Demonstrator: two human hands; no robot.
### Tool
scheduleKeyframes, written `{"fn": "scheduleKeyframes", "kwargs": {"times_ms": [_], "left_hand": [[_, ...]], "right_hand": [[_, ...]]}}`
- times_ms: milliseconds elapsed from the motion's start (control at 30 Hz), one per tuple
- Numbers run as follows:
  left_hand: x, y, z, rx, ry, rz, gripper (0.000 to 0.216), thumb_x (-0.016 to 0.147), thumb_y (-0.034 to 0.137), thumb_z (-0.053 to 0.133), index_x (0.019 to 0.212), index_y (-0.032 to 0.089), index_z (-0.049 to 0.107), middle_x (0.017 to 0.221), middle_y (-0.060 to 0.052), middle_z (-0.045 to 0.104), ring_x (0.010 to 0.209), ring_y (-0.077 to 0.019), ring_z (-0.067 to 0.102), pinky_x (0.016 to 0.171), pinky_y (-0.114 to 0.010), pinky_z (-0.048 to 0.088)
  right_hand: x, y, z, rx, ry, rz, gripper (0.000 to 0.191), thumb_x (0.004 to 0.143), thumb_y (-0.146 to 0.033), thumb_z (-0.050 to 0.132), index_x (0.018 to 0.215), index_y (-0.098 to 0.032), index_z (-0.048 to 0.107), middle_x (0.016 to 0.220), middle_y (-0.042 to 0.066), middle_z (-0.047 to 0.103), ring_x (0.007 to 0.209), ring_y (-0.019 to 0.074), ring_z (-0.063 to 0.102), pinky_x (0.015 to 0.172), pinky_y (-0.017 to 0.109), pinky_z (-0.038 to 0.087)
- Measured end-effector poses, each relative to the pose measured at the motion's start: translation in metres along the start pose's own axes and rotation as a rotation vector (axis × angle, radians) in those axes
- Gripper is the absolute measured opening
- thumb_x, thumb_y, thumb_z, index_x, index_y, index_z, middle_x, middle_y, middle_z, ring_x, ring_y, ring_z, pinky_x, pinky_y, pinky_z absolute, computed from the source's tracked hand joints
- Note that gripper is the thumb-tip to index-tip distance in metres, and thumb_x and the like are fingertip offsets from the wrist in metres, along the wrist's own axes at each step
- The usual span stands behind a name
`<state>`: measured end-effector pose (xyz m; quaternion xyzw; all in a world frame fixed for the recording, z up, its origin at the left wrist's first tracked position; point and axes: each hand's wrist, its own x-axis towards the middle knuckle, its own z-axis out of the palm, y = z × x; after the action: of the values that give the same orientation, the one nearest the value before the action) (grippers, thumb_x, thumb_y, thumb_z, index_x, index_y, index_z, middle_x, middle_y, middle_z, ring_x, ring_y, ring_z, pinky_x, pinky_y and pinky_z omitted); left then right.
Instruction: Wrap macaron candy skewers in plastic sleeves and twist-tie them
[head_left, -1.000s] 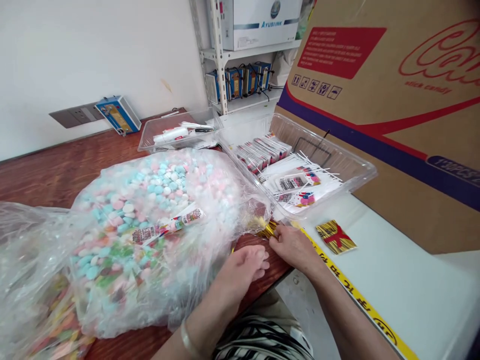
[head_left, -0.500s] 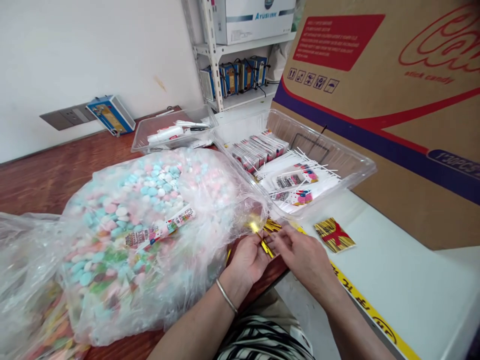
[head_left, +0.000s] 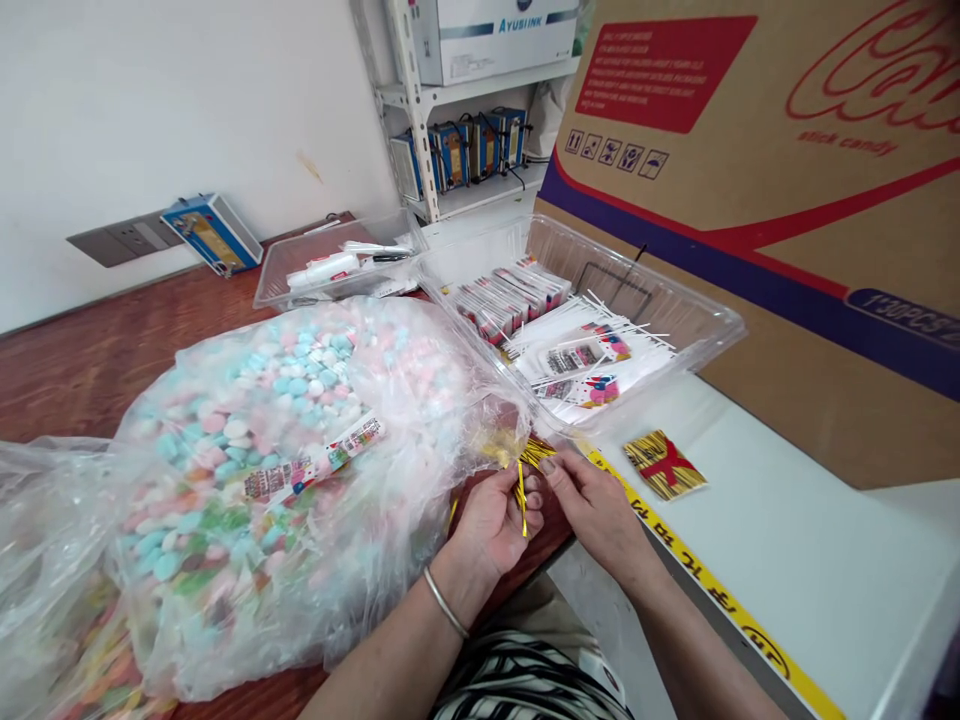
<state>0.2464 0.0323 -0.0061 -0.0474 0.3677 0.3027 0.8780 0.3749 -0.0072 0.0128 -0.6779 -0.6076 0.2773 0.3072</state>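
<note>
My left hand [head_left: 491, 520], palm up with the fingers curled, holds a few shiny gold twist ties [head_left: 522, 505] that hang down across its fingers. My right hand [head_left: 600, 510] is beside it, thumb and fingers closed at the end of a bundle of gold twist ties [head_left: 537, 452] lying by the table edge; its fingertips are partly hidden. Just left of both hands lies a large clear plastic bag [head_left: 420, 480] of pastel pink, blue and white candies, with a printed strip [head_left: 352, 443] on top.
Behind the hands, a clear plastic tray [head_left: 705, 335] holds white sticks and printed packets. A pack of gold ties [head_left: 664, 464] lies on the white surface at right. Another clear tray [head_left: 266, 288] stands farther back. A big cardboard box [head_left: 750, 230] rises at right.
My right hand has moved from the ties in my left hand to the gold bundle behind them. The left fingers have curled in, and the held ties hang more upright.
</note>
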Motion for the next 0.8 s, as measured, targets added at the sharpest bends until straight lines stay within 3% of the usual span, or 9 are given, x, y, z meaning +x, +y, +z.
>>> {"fn": "scheduleKeyframes", "kwargs": {"times_ms": [300,533,667,800], "left_hand": [[-0.005,-0.001,0.003,0.039,0.032,0.025,0.021,0.096,0.02,0.039,0.08,0.014,0.05,0.057,0.005,0.043,0.035,-0.0012,0.033,0.033,-0.012,0.015],[-0.029,-0.01,-0.012,0.111,0.052,0.026,0.017,0.096,0.024,0.042,0.086,0.014,0.052,0.057,0.006,0.041,0.034,-0.0004,0.027,0.034,-0.014,0.009],[-0.04,-0.013,-0.018,0.146,0.04,0.003,0.017,0.095,0.027,0.043,0.086,0.014,0.051,0.056,0.007,0.039,0.035,-0.0007,0.024,0.035,-0.015,0.008],[-0.053,-0.016,-0.02,0.19,-0.036,-0.051,0.015,0.092,0.027,0.046,0.085,0.015,0.051,0.058,0.007,0.038,0.036,-0.0009,0.023,0.036,-0.015,0.008]], "right_hand": [[0.024,0.014,0.016,-0.119,-0.137,-0.123,0.029,0.094,-0.024,0.039,0.086,-0.021,0.066,0.087,0.006,0.071,0.083,0.0205,0.064,0.075,0.029,0.044],[0.017,0.011,0.011,-0.201,-0.106,-0.105,0.027,0.093,-0.024,0.041,0.077,-0.022,0.062,0.08,0.005,0.069,0.078,0.0209,0.062,0.073,0.03,0.043],[0.011,0.004,0.005,-0.21,-0.022,-0.072,0.026,0.096,-0.03,0.04,0.087,-0.022,0.064,0.091,0.007,0.071,0.086,0.0229,0.064,0.076,0.032,0.043],[0.002,0.003,0.004,0.081,0.033,0.067,0.033,0.098,-0.043,0.039,0.104,-0.02,0.062,0.094,0.009,0.072,0.083,0.0238,0.067,0.075,0.034,0.048]]}}
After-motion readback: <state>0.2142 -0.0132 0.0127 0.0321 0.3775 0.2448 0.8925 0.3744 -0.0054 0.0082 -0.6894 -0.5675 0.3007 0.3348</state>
